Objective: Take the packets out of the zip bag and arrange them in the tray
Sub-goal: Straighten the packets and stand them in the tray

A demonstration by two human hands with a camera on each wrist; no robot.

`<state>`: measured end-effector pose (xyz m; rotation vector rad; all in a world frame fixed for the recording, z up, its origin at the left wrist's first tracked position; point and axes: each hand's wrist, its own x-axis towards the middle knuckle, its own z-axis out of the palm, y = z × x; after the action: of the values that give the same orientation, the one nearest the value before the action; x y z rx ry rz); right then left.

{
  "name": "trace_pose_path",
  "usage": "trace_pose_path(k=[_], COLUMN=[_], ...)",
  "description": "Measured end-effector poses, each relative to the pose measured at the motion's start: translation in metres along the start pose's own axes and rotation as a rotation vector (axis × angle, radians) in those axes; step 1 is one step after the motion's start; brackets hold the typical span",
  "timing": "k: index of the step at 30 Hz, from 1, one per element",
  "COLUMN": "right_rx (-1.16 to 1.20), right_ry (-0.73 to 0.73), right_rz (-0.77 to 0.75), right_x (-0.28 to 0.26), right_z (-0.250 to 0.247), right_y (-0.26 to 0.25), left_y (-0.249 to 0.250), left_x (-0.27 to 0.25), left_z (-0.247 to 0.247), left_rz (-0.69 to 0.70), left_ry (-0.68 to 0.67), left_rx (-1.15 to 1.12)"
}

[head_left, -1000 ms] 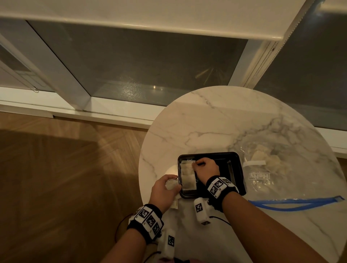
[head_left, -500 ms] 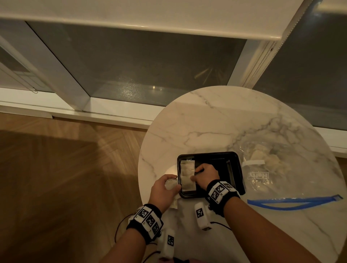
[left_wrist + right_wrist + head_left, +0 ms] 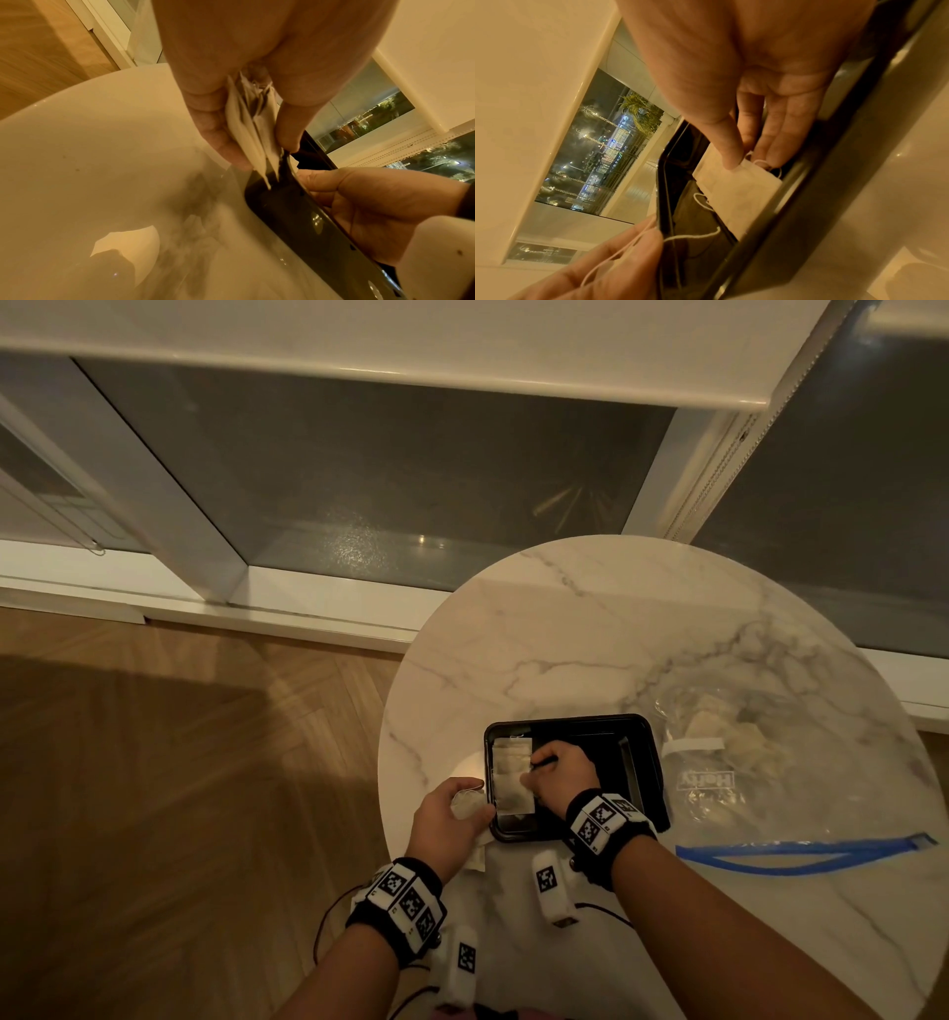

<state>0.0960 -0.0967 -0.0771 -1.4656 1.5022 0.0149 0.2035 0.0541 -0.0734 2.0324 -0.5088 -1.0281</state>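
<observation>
A black tray sits on the round marble table. Pale packets lie in a row along its left side. My right hand reaches into the tray; in the right wrist view its thumb and fingers pinch the corner of a packet with a white string. Just outside the tray's left rim, my left hand grips a small stack of packets between thumb and fingers. The clear zip bag lies right of the tray with more packets inside.
The bag's blue zip strip lies open toward the table's near right. The table edge is close to my left hand, with wooden floor beyond. A window wall stands behind the table.
My right hand has slid a little toward me along the row of packets in the tray. My left hand has stayed beside the tray with its stack.
</observation>
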Motion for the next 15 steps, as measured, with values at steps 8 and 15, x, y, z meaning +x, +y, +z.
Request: trace_pose_path(k=[8,15], right_rx=[-0.005,-0.049], right_ry=[0.035,-0.009], right_rz=[0.029,0.03], right_x=[-0.0007,-0.0049], right_z=[-0.0001,-0.0059], right_y=[0.0022,-0.001], left_y=[-0.0012,-0.0008], left_x=[0.0001,0.0001], left_z=[-0.0001,0.0], left_rz=[0.001,-0.002], left_ry=[0.002,0.011], left_rx=[-0.007,0.018])
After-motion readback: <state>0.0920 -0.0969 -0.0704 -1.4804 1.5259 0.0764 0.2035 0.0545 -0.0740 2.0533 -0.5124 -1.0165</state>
